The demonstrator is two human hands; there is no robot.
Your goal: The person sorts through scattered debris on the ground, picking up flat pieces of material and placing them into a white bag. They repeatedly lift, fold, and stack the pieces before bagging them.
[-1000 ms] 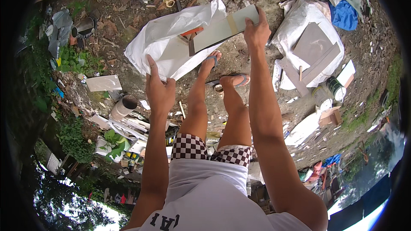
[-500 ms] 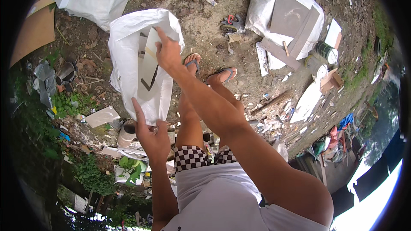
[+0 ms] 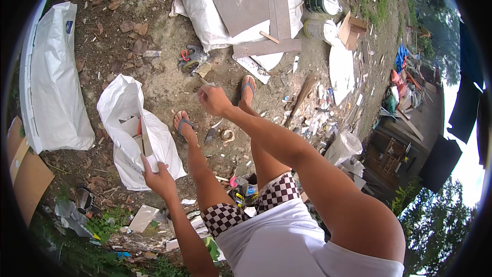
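Observation:
An upright white woven sack stands with its mouth open on the ground, left of my feet. Pale and brownish flat scrap pieces show inside it. My left hand grips the sack's near rim, thumb and fingers on the edge. Out over the bare ground, right of the sack, my right hand is closed in a pinch. A small pale bit shows at its fingertips, too small to name. Below that hand lie a dark-bladed knife and a tape roll.
A filled white sack lies at left, near brown cardboard. Flat grey boards rest on another white sack ahead. Two cans, one green and one pale, lie beside it. Gloves and scattered debris cover the ground.
My right hand has come out of the sack and moved right, over the ground. The scrap pieces sit lower inside the sack. My view has swung to the right; my left hand stays at the rim.

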